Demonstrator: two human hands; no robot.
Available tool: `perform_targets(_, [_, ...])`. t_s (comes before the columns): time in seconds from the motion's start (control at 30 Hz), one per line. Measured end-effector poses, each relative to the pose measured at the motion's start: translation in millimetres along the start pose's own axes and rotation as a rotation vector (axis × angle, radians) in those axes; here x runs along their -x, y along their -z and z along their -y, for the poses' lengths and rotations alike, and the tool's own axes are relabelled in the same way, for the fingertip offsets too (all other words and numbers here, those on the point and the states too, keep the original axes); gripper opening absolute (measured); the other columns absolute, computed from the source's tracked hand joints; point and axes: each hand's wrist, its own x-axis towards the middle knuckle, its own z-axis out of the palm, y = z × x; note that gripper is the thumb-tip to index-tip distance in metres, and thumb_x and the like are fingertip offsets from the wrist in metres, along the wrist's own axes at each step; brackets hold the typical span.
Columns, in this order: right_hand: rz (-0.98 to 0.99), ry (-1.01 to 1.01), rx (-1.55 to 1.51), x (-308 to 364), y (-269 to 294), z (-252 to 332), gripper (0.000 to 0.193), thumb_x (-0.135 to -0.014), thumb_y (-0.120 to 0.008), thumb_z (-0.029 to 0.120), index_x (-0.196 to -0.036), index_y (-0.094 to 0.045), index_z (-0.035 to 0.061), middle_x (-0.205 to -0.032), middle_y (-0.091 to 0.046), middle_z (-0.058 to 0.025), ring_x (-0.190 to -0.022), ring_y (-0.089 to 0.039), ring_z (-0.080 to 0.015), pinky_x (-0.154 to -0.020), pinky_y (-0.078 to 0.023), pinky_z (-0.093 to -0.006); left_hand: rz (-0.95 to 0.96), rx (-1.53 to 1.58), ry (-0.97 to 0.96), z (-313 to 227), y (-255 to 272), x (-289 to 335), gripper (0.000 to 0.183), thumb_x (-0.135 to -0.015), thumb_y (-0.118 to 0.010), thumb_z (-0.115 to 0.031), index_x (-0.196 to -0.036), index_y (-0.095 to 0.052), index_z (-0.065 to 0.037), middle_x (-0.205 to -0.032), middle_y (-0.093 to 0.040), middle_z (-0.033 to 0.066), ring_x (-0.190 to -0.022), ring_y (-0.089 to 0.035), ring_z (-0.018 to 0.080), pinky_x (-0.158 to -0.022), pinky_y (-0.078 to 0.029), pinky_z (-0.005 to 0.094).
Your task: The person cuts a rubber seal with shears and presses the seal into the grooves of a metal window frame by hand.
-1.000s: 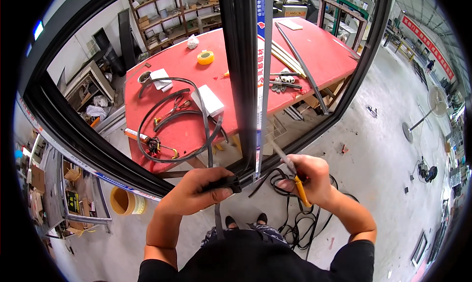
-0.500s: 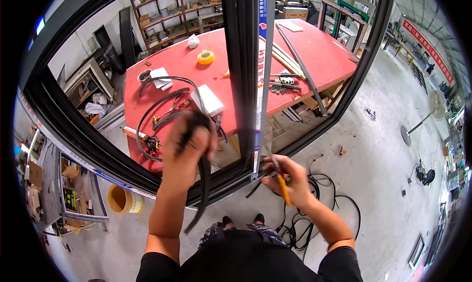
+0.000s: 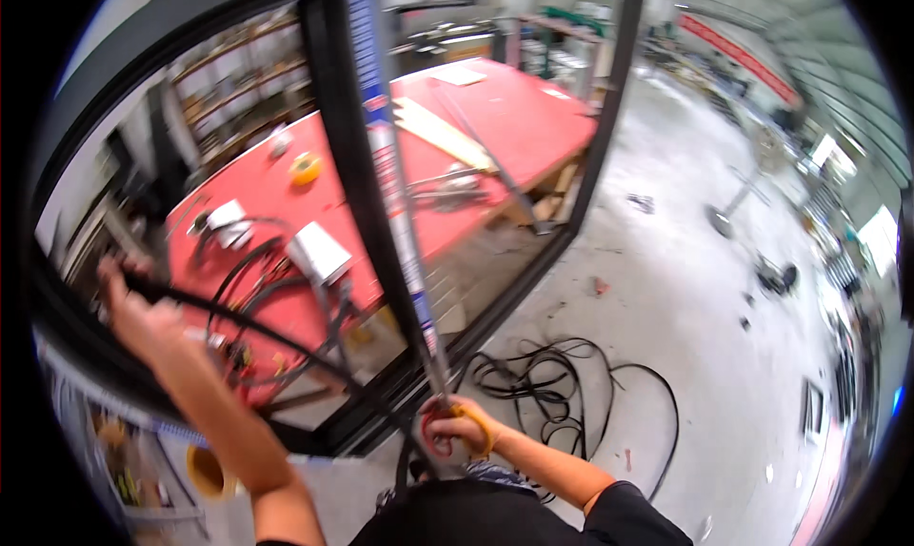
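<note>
At the far left, beside the black window frame point(image 3: 571, 241), my left hand point(image 3: 143, 316) is closed on a black rubber strip point(image 3: 249, 323). From there the strip stretches slantwise down to the right, across the frame's lower corner and toward my body. My right hand point(image 3: 468, 434) grips a pair of scissors point(image 3: 439, 373) with red and yellow handles. Their blades point up, near the foot of the frame's upright post point(image 3: 350, 165). Motion blurs my left fingers.
Behind the frame stands a red table point(image 3: 533, 108) with yellow tape point(image 3: 305, 169), a white box point(image 3: 319, 251) and loose strips. Coiled black strip point(image 3: 533, 384) lies on the floor to the right. A yellow bucket point(image 3: 205, 472) stands lower left; a fan point(image 3: 721, 222) is farther right.
My left hand has moved far left, and the strip is now drawn out long. My right hand has come inward and lower with the scissors. The whole view has shifted and tilted.
</note>
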Motion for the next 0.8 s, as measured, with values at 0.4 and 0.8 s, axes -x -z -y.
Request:
perform_targets(0.4, [-0.289,0.28,-0.036,-46,-25,32,0.044,-0.091,-0.075,0.018,-0.126,-0.051,0.0064,-0.104,-0.06,-0.0019,-0.1,-0.056,-0.008,-0.089,-0.047,-0.0246,0.13,-0.017,0.016,20,-39,89,0.029,-0.099,-0.065,-0.027,-0.108,-0.059,-0.001,-0.087,-0.054,0.0013,-0.072,-0.046,0.0106,-0.068,-0.041,0.0248])
perform_targets(0.8, [-0.676,0.889,0.889,-34,-31,36,0.043,-0.08,-0.073,0.009,-0.119,-0.058,0.0,-0.106,-0.064,-0.02,-0.1,-0.063,-0.0368,-0.086,-0.051,-0.0381,0.467,0.201,0.349,35,-110,177,0.025,-0.101,-0.061,-0.028,-0.112,-0.057,-0.005,-0.091,-0.055,-0.0003,-0.072,-0.046,0.0084,-0.065,-0.041,0.0222])
